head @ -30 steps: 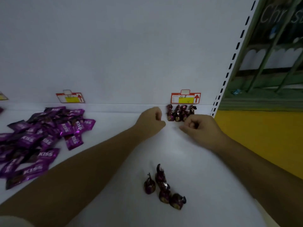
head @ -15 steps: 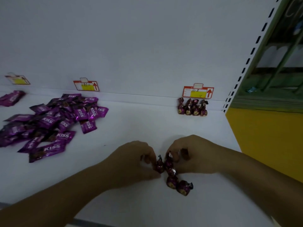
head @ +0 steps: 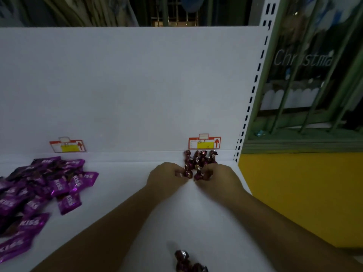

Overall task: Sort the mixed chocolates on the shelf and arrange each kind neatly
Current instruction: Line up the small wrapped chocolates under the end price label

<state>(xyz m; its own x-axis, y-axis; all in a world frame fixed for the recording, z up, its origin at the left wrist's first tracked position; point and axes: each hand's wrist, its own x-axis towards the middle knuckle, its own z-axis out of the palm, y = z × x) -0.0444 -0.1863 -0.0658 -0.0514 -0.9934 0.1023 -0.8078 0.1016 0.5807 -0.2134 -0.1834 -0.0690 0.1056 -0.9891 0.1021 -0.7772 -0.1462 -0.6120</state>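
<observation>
A flat white shelf board [head: 121,193] runs back to a tall white metal back panel [head: 127,85]. Low on that panel sits a red-and-yellow price tag [head: 67,146] at the left and a second red-and-yellow tag [head: 204,143] at the right. A white slotted upright post [head: 253,91] closes the panel's right edge. Beyond it, a yellow wall [head: 298,197] stands below a green-barred window [head: 306,107] with pale "Christma" lettering [head: 302,58] on the glass. Above the panel a dark metal grille [head: 174,10] shows among shadowed clutter. The light is dim.
</observation>
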